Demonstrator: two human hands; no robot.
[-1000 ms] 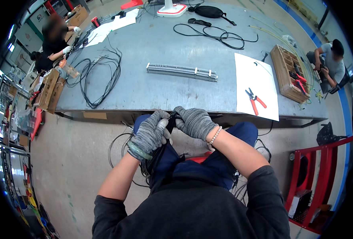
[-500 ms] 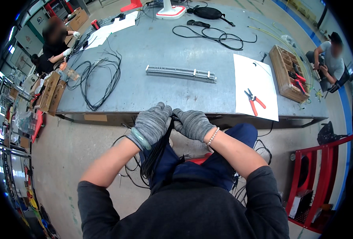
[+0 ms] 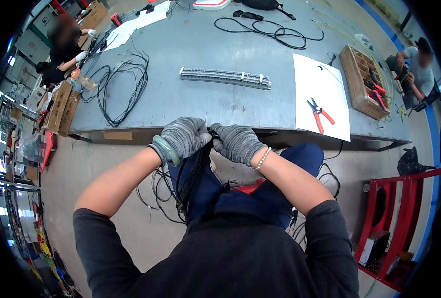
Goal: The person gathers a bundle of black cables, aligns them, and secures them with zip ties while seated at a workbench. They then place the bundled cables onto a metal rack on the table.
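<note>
Lying on the grey metal tabletop (image 3: 190, 47), a loose coil of thin black wires (image 3: 123, 92) sits well apart from the handling; leave it there, since mixing it with the wires in hand would invite tangles. Next comes the left hand (image 3: 183, 138), in a grey striped knit glove with a pale green bangle (image 3: 166, 150) at the wrist. Its fingers are curled shut around the upper part of a dense bundle of thin black wires (image 3: 193, 171), which hangs below the tabletop's front edge and drapes over the thigh of the dark navy trousers (image 3: 228, 203) on that side. This grip is best used as the anchor: firm enough to stop strands sliding, with the wrist raised so the hanging length falls straight. The long grey ribbed strip with pale blocks (image 3: 225, 78) lies farther in, clear of both hands. The right hand (image 3: 238, 144), in a matching glove, meets the left one just beside it, fingers bent narrow and seemingly pinching the bundle's top end; how many strands they take cannot be told, as the gloves hide the tips. Here a light pinch with small motions suits, sorting strands without tugging, and minding that the pale beaded bracelet (image 3: 262, 159) catches none. Farther right, the red-handled wire stripper (image 3: 320, 115) rests untouched on white paper (image 3: 317, 74), within easy view, beside the compartmented wooden box (image 3: 352, 82).
</note>
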